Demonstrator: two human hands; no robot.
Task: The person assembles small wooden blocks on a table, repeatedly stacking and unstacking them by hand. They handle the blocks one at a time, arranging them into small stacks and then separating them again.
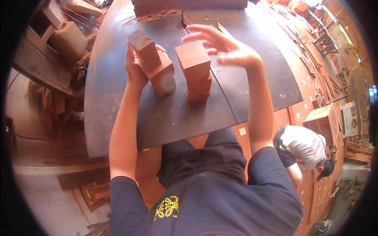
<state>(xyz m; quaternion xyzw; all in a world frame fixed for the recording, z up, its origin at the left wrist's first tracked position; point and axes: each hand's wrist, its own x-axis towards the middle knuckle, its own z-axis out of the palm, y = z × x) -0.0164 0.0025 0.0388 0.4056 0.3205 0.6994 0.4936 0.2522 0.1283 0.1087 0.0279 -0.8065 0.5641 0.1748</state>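
Note:
Two short stacks of reddish-brown wooden blocks stand on a dark, flat work table. In the left stack, a tilted dark-topped upper block rests on a lower block. My left hand is wrapped round the left side of the upper block, and its fingertips show behind it. The right stack has an upper block set on another block. Beyond and to the right of this stack, my right hand is raised with fingers spread, holding nothing.
A dark slit runs along the table from the far middle toward its near edge. A wooden piece lies across the far end. At the right, a person in a grey shirt bends over. A plastic jug stands at the left among timber.

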